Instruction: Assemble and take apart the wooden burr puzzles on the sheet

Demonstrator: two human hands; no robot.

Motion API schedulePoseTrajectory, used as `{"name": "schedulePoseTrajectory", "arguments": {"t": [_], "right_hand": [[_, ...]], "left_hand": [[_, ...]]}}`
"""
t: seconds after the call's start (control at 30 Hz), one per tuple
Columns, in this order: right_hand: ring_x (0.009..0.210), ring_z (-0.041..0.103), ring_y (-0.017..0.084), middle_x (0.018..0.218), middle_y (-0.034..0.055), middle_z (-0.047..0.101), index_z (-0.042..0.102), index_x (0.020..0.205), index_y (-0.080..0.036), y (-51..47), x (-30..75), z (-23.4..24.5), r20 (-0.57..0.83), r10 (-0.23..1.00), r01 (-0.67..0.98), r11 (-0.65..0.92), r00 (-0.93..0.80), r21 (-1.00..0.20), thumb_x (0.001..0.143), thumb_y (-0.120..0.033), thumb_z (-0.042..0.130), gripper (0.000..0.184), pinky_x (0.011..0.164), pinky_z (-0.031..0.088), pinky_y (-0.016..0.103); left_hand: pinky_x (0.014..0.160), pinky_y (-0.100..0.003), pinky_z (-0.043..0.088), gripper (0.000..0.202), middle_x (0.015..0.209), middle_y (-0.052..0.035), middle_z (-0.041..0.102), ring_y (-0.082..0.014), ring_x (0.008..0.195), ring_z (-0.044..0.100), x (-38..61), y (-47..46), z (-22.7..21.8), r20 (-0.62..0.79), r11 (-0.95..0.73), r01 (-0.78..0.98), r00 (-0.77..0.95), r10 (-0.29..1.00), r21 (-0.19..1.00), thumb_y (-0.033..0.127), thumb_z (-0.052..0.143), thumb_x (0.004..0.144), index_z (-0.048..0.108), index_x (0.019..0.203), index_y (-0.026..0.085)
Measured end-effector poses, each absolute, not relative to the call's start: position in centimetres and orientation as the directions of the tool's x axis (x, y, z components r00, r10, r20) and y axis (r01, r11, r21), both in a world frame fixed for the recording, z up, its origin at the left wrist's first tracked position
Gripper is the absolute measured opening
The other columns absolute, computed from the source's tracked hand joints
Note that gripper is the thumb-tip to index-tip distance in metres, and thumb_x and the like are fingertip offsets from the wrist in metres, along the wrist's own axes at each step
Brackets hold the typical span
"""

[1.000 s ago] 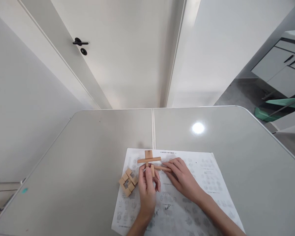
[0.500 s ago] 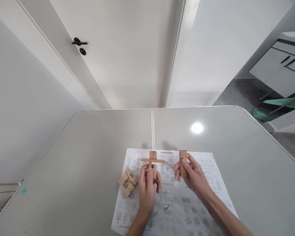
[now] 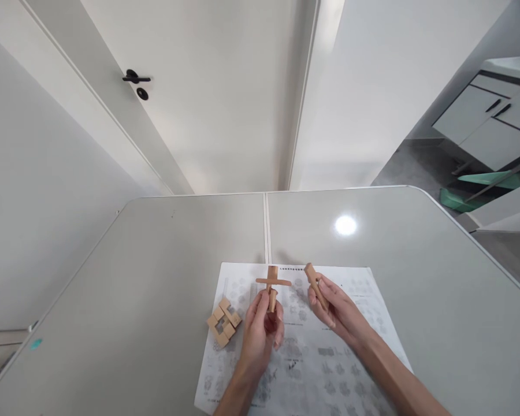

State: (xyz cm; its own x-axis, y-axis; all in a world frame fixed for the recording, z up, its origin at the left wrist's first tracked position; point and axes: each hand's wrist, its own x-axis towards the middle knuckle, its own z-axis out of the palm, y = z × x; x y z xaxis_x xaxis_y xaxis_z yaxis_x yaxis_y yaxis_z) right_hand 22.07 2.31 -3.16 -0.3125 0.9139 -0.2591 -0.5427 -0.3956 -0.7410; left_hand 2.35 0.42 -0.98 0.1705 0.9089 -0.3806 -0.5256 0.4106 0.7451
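over the printed sheet's [image 3: 364,300] far edge the left hand [image 3: 260,330] pinches a light, stiff wooden cross [image 3: 273,282] by its stem, likely its safest hold; the right hand [image 3: 337,310], apart, grips a smooth wooden bar [image 3: 314,281].

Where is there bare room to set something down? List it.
Bare: table left of the interlocked wooden blocks; table beyond and right of the printed sheet. Crowded: sheet's far edge, where left hand holds a wooden cross, right hand a bar.
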Motion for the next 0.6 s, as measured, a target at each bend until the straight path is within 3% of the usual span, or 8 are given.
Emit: {"name": "schedulePoseTrajectory", "arguments": {"t": [0.13,0.23,0.4,0.6], "right_hand": [[0.039,0.020,0.005,0.060,-0.0083,0.048,0.055,0.095,-0.024,2.22,21.98,-3.35,-0.227,0.935,-0.545,-0.344,-0.271,-0.764,0.102,-0.056,0.065,0.034,0.040,0.018,0.021],[0.047,0.016,0.008,0.060,-0.0096,0.031,0.057,0.095,-0.023,2.18,21.66,-3.24,-0.228,0.943,-0.515,-0.325,-0.243,-0.793,0.102,-0.059,0.063,0.037,0.045,0.016,0.022],[0.054,0.018,0.010,0.067,-0.0081,0.028,0.063,0.117,-0.023,1.96,21.34,-3.26,-0.189,0.929,-0.462,-0.326,-0.318,-0.825,0.103,-0.056,0.064,0.036,0.050,0.017,0.025],[0.052,0.019,0.010,0.063,-0.0088,0.030,0.065,0.124,-0.022,1.80,21.46,-3.39,-0.167,0.901,-0.394,-0.334,-0.401,-0.856,0.104,-0.055,0.063,0.039,0.051,0.019,0.027]], "left_hand": [[0.032,-0.017,0.031,0.048,0.068,0.0056,0.058,-0.0016,0.033,0.039,2.43,0.42,-1.10,-0.387,0.425,-0.509,0.185,0.903,0.749,0.062,0.067,0.095,0.055,0.081,0.018],[0.033,-0.017,0.033,0.046,0.066,0.0059,0.058,-0.0030,0.033,0.041,2.64,0.31,-1.40,-0.379,0.430,-0.476,0.205,0.902,0.767,0.062,0.066,0.095,0.055,0.084,0.019],[0.035,-0.018,0.035,0.045,0.069,0.0050,0.060,-0.0042,0.034,0.046,2.86,0.12,-1.51,-0.375,0.439,-0.426,0.230,0.898,0.791,0.062,0.064,0.097,0.055,0.087,0.019],[0.035,-0.018,0.037,0.045,0.070,0.0042,0.060,-0.0045,0.034,0.046,2.92,-0.05,-1.47,-0.363,0.438,-0.374,0.255,0.896,0.817,0.063,0.060,0.099,0.054,0.089,0.020]]}}
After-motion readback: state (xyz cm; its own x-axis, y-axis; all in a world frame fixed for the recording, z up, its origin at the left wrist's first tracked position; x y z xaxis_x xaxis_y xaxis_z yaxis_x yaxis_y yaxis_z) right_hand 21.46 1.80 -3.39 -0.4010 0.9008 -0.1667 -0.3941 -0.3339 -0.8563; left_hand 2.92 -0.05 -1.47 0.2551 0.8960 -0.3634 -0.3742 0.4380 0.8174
